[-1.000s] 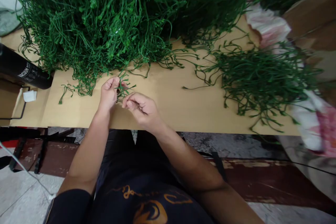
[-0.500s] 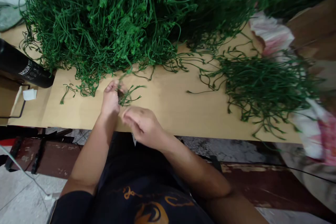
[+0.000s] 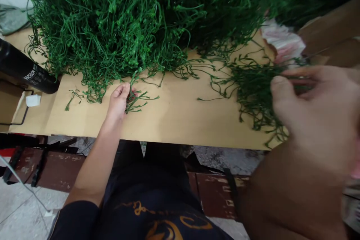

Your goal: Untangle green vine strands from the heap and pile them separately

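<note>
My left hand is closed in a pinch around a small bunch of green plastic plant stems, just above the cardboard sheet in front of the big heap. Their branched tips fan out to the right of my fingers. My right hand is over the smaller pile of green stems at the right, thumb and fingers apart. It looks slightly blurred, and it covers much of that pile. No stem shows clearly between its fingers.
A large heap of green plastic stems fills the back of the cardboard-covered table. At the left lies a black vacuum bottle, near a white paper scrap. A crumpled white and pink plastic bag and cardboard are at the right.
My right hand has moved from beside my left hand, far to the right, over the smaller pile. My left hand stays in nearly the same place with the stems.
</note>
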Demonstrator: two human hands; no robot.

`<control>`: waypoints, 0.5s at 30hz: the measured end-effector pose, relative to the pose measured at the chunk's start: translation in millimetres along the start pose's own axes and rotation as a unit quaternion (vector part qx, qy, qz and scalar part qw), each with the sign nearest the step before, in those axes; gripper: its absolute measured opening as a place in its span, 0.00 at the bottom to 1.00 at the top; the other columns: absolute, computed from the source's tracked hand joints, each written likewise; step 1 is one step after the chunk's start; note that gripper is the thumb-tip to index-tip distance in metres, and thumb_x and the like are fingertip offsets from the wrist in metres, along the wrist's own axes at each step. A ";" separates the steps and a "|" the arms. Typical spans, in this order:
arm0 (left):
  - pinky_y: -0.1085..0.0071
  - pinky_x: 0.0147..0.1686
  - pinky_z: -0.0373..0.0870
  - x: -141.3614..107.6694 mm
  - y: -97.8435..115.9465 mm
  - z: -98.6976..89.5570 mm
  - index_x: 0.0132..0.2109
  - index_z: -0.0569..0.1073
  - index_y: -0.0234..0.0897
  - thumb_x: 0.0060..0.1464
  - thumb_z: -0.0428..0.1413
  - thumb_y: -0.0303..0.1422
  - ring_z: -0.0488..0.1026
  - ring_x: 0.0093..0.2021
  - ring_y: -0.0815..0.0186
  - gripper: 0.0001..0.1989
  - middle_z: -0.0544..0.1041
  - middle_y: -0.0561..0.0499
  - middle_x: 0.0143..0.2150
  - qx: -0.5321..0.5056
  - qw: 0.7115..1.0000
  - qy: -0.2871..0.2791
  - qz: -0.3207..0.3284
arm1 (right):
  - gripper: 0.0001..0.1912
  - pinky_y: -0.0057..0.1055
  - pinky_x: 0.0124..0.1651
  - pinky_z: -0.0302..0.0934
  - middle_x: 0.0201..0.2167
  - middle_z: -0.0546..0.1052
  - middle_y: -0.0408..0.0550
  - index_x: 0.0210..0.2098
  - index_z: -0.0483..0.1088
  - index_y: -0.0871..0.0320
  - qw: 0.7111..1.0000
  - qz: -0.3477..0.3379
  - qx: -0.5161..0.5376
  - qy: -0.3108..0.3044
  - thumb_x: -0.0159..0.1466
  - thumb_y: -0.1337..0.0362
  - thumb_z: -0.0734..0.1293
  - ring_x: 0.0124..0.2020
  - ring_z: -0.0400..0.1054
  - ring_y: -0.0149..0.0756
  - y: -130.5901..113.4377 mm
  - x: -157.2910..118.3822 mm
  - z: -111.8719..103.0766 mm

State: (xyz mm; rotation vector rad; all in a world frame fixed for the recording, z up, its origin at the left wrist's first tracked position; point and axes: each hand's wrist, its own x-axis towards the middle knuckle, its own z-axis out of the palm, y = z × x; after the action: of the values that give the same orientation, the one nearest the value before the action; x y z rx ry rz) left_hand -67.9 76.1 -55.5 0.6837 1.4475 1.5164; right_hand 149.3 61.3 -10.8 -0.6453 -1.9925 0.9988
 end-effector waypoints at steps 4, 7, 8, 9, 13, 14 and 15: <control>0.75 0.31 0.68 0.6 -0.2 -0.5 0.29 0.66 0.36 0.52 0.53 0.40 0.70 0.28 0.74 0.12 0.70 0.55 0.26 0.039 0.999 -0.023 0.023 | 0.09 0.32 0.37 0.63 0.35 0.71 0.52 0.35 0.70 0.54 0.996 0.005 -0.044 0.080 0.61 0.57 0.62 0.38 0.66 0.36 14.4 -2.7 -20.1; 0.77 0.28 0.66 -0.5 1.1 -1.5 0.28 0.66 0.36 0.52 0.54 0.38 0.67 0.26 0.76 0.10 0.69 0.56 0.26 0.049 0.997 -0.044 0.038 | 0.12 0.33 0.37 0.62 0.43 0.69 0.55 0.42 0.69 0.54 0.978 0.024 -0.116 0.172 0.60 0.58 0.63 0.41 0.65 0.38 31.1 2.2 -24.5; 0.78 0.28 0.65 -1.2 1.6 -1.5 0.28 0.66 0.36 0.52 0.54 0.37 0.66 0.25 0.76 0.10 0.69 0.56 0.26 0.052 0.996 -0.052 0.042 | 0.14 0.35 0.38 0.62 0.46 0.68 0.56 0.44 0.68 0.55 0.972 0.035 -0.145 0.182 0.60 0.58 0.64 0.42 0.64 0.39 35.2 5.5 -18.9; 0.78 0.28 0.65 -1.8 2.1 -1.5 0.28 0.67 0.36 0.51 0.55 0.36 0.66 0.25 0.76 0.09 0.70 0.56 0.26 0.056 0.996 -0.059 0.043 | 0.17 0.37 0.39 0.62 0.47 0.67 0.58 0.46 0.67 0.56 0.969 0.045 -0.172 0.172 0.58 0.58 0.65 0.43 0.64 0.41 38.1 9.6 -9.5; 0.78 0.28 0.65 -3.7 3.0 -0.7 0.31 0.68 0.36 0.50 0.56 0.33 0.66 0.26 0.75 0.05 0.71 0.55 0.28 0.061 0.996 -0.057 0.031 | 0.14 0.42 0.42 0.60 0.37 0.72 0.57 0.40 0.69 0.62 0.975 0.068 -0.211 0.026 0.58 0.59 0.65 0.39 0.65 0.43 41.9 30.0 45.2; 0.78 0.28 0.66 -3.9 3.1 -0.5 0.31 0.69 0.36 0.50 0.56 0.33 0.66 0.26 0.75 0.05 0.71 0.55 0.28 0.058 0.996 -0.055 0.029 | 0.10 0.40 0.40 0.60 0.32 0.72 0.54 0.36 0.69 0.62 0.975 0.074 -0.211 0.004 0.59 0.61 0.64 0.35 0.64 0.41 42.3 34.2 56.2; 0.78 0.28 0.65 -4.1 3.1 -0.3 0.32 0.69 0.36 0.50 0.56 0.32 0.66 0.26 0.75 0.04 0.71 0.55 0.27 0.056 0.997 -0.055 0.027 | 0.07 0.38 0.38 0.59 0.28 0.71 0.51 0.32 0.69 0.61 0.975 0.080 -0.208 -0.007 0.60 0.62 0.63 0.32 0.63 0.38 42.8 37.4 64.1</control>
State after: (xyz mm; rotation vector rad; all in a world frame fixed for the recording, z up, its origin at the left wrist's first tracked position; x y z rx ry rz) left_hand -67.1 72.6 -51.8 0.8662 1.4480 1.4235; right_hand 79.2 85.2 -53.9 -1.0400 -2.2095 0.6767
